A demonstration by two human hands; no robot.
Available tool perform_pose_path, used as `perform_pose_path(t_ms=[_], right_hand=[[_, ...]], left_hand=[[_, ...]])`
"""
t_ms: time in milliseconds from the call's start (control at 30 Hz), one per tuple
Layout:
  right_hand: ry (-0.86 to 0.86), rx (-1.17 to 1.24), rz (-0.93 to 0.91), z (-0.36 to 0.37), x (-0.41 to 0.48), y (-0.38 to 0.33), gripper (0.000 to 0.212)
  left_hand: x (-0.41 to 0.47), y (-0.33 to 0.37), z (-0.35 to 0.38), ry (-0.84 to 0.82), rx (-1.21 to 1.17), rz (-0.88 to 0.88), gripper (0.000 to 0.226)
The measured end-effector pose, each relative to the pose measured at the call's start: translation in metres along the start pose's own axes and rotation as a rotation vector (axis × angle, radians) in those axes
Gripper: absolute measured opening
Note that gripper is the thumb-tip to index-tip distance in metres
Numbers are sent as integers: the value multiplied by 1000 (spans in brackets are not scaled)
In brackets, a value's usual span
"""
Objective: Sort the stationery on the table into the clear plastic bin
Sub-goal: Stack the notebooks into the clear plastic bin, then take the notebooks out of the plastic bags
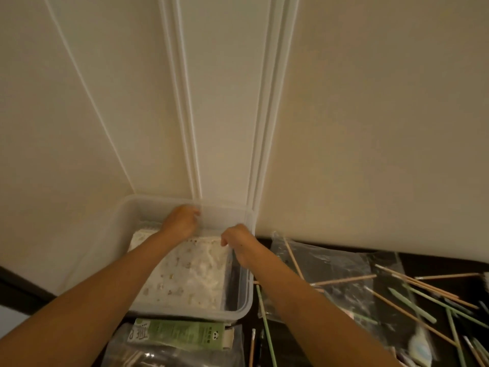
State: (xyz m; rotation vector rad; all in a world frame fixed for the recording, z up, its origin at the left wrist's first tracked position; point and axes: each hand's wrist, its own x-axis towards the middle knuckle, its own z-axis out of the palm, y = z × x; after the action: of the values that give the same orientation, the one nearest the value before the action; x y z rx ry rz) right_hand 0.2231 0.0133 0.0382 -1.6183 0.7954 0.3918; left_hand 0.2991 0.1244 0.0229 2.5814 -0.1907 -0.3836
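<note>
Green-label packet sat nearest, on the near table edge, touching the near wall of the clear bin. Both forearms ran over it into the bin.

Sheet pack was already inside, lying flat on the bin floor with its long axis near-to-far and its punched edge at the far end. Both hands were at that far end:
- left hand: at the far wall, fingers curled and hidden behind the knuckles. Couldn't tell if it gripped anything.
- right hand: at the pack's far-right corner, just inside the right wall, thumb and fingers apparently pinching the pack's edge.

Looked like the pack was being seated, not carried.

Everything left to sort lay right of the bin on the dark table: wooden sticks and green sticks, scattered over clear bags. Most lay diagonal or left-to-right, across the bin's long axis.

Judgement: the right hand was nearer that pile, and the sticks would need turning to go in lengthwise.
</note>
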Motion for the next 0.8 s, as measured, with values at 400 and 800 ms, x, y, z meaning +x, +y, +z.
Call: perform_pose_path(t_ms=[400,800], right_hand=[[216,333,-163,-153,-84,66,18],[647,-86,-34,-253,-52,250,17]], left_hand=[[-115,145,19,124,-88,324,32],[-190,132,228,-191,561,651,58]])
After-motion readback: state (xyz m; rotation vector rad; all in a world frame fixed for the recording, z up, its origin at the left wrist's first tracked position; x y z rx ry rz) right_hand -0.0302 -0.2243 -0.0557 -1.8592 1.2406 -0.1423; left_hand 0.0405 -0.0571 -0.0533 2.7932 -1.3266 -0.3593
